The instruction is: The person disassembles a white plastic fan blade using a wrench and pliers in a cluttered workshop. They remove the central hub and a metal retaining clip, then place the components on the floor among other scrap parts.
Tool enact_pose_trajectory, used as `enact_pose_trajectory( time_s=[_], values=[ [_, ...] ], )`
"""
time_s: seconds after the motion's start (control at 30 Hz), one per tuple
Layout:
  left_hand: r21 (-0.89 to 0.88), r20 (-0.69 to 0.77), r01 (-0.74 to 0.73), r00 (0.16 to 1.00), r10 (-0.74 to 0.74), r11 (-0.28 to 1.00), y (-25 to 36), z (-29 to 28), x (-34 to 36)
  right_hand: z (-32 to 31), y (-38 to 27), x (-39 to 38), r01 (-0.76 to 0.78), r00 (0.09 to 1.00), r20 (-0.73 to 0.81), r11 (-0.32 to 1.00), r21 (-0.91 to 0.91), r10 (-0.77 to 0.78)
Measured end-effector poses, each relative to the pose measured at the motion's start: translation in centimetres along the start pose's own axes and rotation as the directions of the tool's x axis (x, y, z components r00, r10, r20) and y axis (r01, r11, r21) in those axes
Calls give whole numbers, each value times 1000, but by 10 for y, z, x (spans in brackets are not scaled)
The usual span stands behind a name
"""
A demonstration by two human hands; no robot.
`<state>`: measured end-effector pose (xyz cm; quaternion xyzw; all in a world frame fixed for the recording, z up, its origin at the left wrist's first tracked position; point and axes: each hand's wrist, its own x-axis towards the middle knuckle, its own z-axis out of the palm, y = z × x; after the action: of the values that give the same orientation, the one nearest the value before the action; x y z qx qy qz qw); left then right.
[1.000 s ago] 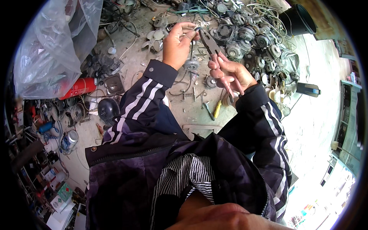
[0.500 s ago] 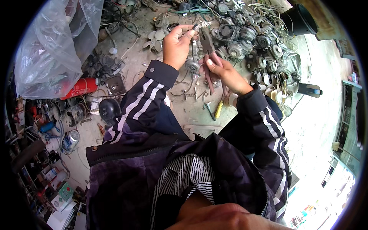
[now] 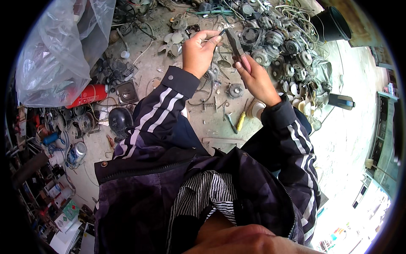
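Note:
My left hand (image 3: 199, 53) pinches a thin dark cable (image 3: 222, 32) between thumb and fingertips, its end poking out toward the right. Wrapped round the handles of pliers (image 3: 235, 43), my right hand (image 3: 258, 81) keeps them pointing up, with the jaws close beside that cable end. The handles, reddish, are squeezed together. Whether the jaws touch the cable I cannot tell. Below the hands, a small round motor part (image 3: 234, 90) lies on the floor, near a yellow-handled tool (image 3: 241, 121) and a teal-handled tool (image 3: 231, 122).
A heap of small motors and wires (image 3: 275, 40) spreads at the far right, beside a black bucket (image 3: 331, 23). Clear plastic sheeting (image 3: 59, 55) hangs at the far left over a red cylinder (image 3: 89, 95). A dark rounded casing (image 3: 121, 121) sits left of my legs.
The pliers' handles have gone from spread to squeezed together. My right hand has turned slightly and moved right, uncovering the round motor part. The left hand has shifted slightly right.

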<state>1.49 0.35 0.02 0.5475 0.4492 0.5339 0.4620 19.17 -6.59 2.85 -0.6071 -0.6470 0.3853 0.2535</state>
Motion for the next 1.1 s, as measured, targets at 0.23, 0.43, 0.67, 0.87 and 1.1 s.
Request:
enact_pose_trajectory(
  time_s=[0.23,0.43,0.67,0.87,1.1],
  values=[
    [-17,-1,-1,1000,1,1000,3,1,0,3,6,0,17,1000,-1,1000,23,-17],
    [-49,44,49,998,-46,998,1,0,-1,6,8,1,-118,978,205,933,341,48],
    [-83,51,47,998,-43,995,4,1,-2,-8,-5,-3,-478,847,531,428,767,-4],
    [-126,107,27,994,-13,992,4,-1,-2,-2,5,-2,-670,731,624,-115,733,-276],
    [247,264,-459,879,397,853,12,-11,8,-4,0,-5,-635,753,619,1,772,-224]
  ],
)
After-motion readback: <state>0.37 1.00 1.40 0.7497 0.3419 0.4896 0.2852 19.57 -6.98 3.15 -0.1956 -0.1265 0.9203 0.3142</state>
